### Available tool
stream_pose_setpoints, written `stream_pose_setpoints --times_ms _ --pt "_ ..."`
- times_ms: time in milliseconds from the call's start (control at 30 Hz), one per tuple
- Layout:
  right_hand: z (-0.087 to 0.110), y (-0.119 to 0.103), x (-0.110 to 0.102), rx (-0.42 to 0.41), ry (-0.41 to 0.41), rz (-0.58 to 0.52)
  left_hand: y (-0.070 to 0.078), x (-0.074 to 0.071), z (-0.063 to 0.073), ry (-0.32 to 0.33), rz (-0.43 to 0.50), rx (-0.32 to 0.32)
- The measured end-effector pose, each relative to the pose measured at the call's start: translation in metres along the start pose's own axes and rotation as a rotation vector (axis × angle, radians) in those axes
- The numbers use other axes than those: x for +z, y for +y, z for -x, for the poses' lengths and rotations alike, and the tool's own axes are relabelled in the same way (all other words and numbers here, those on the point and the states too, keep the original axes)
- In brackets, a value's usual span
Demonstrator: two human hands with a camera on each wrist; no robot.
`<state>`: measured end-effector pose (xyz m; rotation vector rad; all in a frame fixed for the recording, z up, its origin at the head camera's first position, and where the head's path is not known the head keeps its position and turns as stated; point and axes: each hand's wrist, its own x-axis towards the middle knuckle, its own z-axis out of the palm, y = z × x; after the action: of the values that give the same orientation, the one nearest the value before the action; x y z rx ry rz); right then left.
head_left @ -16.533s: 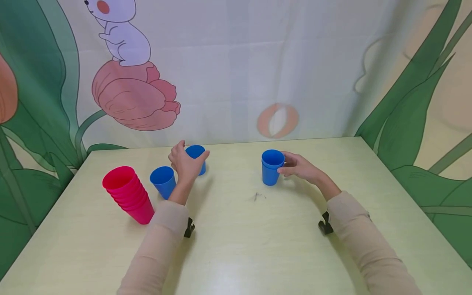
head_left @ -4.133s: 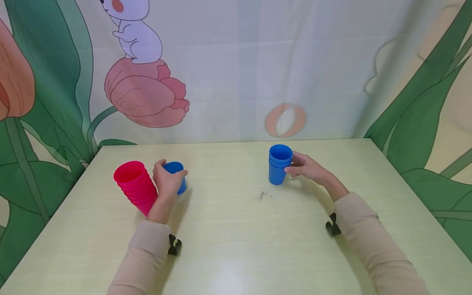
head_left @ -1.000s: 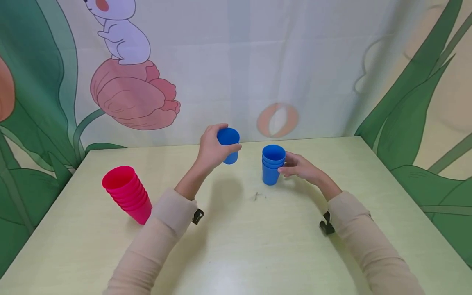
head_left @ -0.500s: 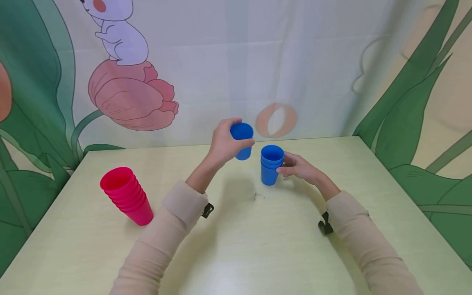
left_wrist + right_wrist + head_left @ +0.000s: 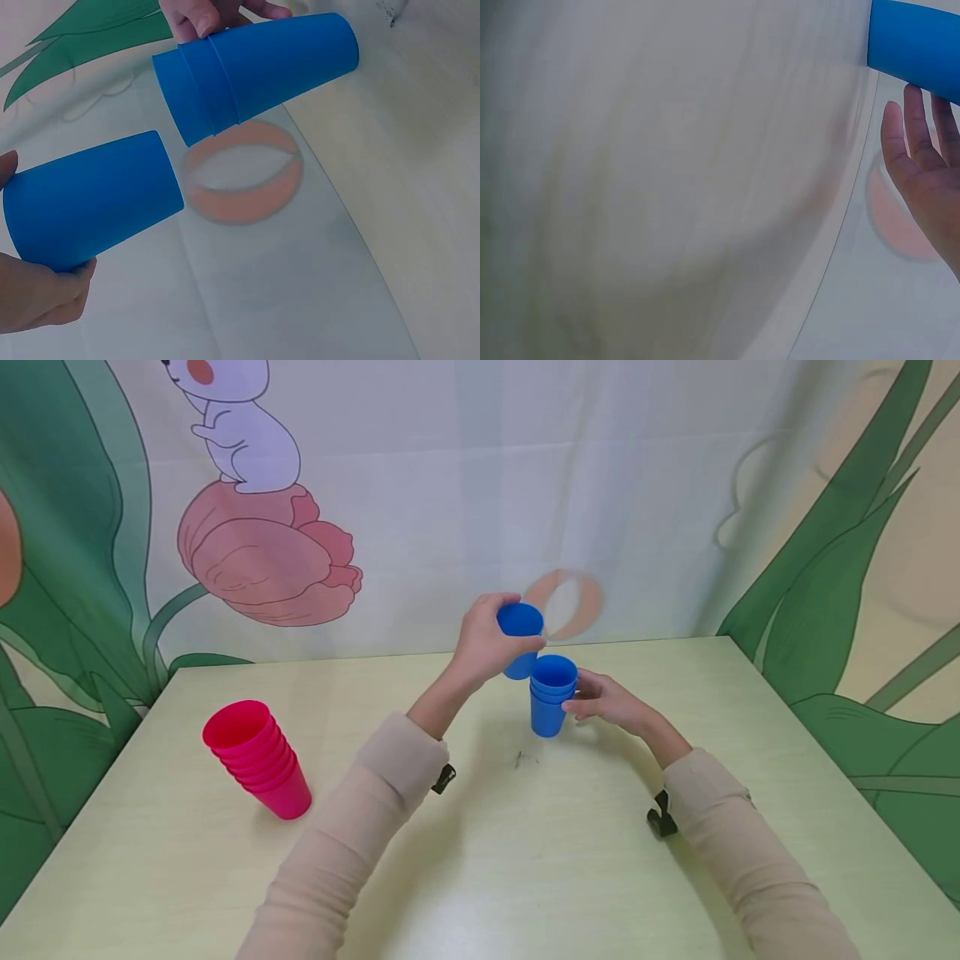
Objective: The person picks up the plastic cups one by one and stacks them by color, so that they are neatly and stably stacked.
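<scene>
My left hand (image 5: pixel 486 642) holds a single blue plastic cup (image 5: pixel 519 622) by its upper side, thumb in front and fingers behind. This cup is raised, mouth up, just left of and behind a stack of three nested blue cups (image 5: pixel 548 717). Upright on the table, the stack is gripped from its right side by my right hand (image 5: pixel 613 703), thumb on the near side. In the left wrist view the base of the held cup (image 5: pixel 97 199) is close to the rim of the stack (image 5: pixel 289 60). The right wrist view catches fingers (image 5: pixel 922 139) against the stack's lower part.
A leaning stack of several red cups (image 5: pixel 258 760) stands on the left of the pale table (image 5: pixel 570 868). A printed cloth (image 5: pixel 420 510) hangs right behind the table's far edge. Small dark marks (image 5: pixel 525 760) show in front of the blue stack.
Over the last second my left hand has carried the blue cup rightward and slightly up, close to the blue stack. Earlier, that cup stood beside the red cups. My right hand stays at the stack.
</scene>
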<state>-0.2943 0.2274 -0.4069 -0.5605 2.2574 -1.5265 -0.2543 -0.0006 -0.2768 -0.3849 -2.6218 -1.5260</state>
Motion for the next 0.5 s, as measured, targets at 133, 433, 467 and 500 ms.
stream_pose_setpoints --times_ms 133,433,467,500 --pt "0.000 0.000 0.000 0.008 0.001 -0.002 0.005 0.005 -0.003 -0.011 0.023 0.008" --pt "-0.001 0.001 -0.001 0.018 0.002 0.002 0.008 0.016 -0.011 -0.054 0.061 0.037" --pt "-0.001 0.001 -0.001 0.017 0.000 0.001 0.008 0.017 -0.011 -0.059 0.072 0.039" --pt "-0.001 0.001 -0.001 0.016 -0.002 -0.001 0.008 0.018 -0.012 -0.066 0.078 0.041"
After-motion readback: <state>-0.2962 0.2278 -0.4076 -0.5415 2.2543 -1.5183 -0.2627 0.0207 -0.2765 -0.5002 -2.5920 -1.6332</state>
